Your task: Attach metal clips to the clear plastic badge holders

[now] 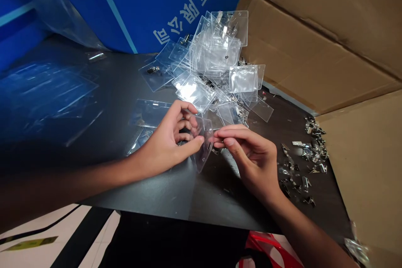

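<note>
Far out to the left of the left hand, a crumpled plastic bag with flat transparent sheets in it lies on the dark desk. Just beyond the left hand, one empty flat sleeve rests on the desk. The left hand is curled, with the thumb below and the fingers bent over from above, and it grips the left side of a clear sleeve. This sleeve is lifted off the desk and sits exactly between the two hands, touching both. Its long axis runs from far to near, across the line that joins the hands. The edge with the small slot faces the right hand. The left hand carries the larger part of the sleeve and so it is the nearer one. The right hand meets the sleeve only with its fingertips, narrowly pinched together at that slotted edge. Whether a small metal piece is between them, I cannot tell. Beyond both hands, a little toward the right, there is a loose pile of sleeves with some clips already on them. To the right of the right hand, metal clips are scattered on the desk, well apart from the fingers. Behind them a cardboard wall rises.
</note>
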Demonstrator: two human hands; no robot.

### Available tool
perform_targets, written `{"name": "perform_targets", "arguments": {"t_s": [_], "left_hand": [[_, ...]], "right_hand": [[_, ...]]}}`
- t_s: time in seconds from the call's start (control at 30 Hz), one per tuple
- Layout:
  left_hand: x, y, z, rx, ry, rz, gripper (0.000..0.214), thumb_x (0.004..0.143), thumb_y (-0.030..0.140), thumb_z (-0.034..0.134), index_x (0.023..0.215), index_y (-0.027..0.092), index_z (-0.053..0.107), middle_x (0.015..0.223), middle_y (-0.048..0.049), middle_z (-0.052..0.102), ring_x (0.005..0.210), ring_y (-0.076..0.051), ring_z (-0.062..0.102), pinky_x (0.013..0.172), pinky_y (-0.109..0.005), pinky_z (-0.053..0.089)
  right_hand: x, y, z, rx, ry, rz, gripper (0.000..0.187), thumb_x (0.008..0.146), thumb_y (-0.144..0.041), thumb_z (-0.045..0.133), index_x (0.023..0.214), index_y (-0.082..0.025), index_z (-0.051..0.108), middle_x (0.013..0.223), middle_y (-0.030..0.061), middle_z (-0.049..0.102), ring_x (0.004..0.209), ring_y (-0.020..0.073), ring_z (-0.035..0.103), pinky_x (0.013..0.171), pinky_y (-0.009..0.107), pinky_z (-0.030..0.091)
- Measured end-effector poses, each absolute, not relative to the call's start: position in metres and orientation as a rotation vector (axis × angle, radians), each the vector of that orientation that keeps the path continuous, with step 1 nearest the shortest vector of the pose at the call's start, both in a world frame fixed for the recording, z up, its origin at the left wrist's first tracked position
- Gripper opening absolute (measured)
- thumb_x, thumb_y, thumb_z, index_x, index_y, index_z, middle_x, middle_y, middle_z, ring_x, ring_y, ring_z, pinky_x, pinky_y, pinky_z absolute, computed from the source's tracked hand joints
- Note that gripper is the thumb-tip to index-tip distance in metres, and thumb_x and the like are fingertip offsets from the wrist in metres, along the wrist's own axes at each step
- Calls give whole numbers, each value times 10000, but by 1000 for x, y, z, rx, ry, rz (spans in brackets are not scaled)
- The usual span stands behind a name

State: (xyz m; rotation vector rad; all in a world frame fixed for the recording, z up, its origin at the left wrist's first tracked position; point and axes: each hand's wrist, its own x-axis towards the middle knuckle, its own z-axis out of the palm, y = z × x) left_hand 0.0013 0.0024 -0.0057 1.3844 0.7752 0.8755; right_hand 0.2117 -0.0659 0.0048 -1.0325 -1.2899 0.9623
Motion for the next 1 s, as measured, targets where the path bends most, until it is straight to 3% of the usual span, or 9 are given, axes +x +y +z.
{"name": "perform_targets", "arguments": {"t_s": [0.07,0.17,0.4,0.63,0.83,1.0], "left_hand": [[1,2,-4,1395,770,881,502,885,190,820,1260,264,495,1053,20,548,941,-132,626,806,-272,570],[2,1,-2,1420,781,877,468,883,196,812,1241,255,517,1039,20,547,930,-134,637,824,-279,589],[2,-1,-2,1440,801,877,425,859,193,806,1186,240,539,1037,16,558,907,-142,670,845,-313,621],[4,-4,-2,1487,773,968,411,863,147,828,1160,244,560,1036,12,576,908,-139,662,819,-290,652],[3,-5,-5,1537,760,965,392,892,138,825,1173,246,574,1048,12,586,914,-133,664,838,-287,647],[3,-5,-5,1543,781,1002,340,914,136,823,1127,237,577,1063,6,583,896,-125,645,873,-308,622]], "right_hand": [[214,-64,4,-1070,-1280,1025,144,1028,-201,820,1131,-271,892,1157,57,836,982,179,863,947,327,748],[217,-60,0,-1109,-1206,1110,302,937,-217,915,1228,-274,859,1202,69,847,1043,201,844,998,362,732],[217,-58,0,-1142,-1038,1217,521,671,-138,1085,1123,-300,885,990,-5,775,851,131,753,855,277,700],[217,-57,-1,-1118,-833,1473,469,633,-212,1122,1041,-306,911,874,-36,725,754,77,687,797,211,650],[214,-59,-2,-1124,-767,1489,463,604,-254,1140,999,-302,902,872,-43,740,743,77,688,801,223,643],[214,-61,-2,-1109,-746,1580,424,689,-282,1105,1056,-299,893,975,-20,810,843,99,758,899,241,671]]}}
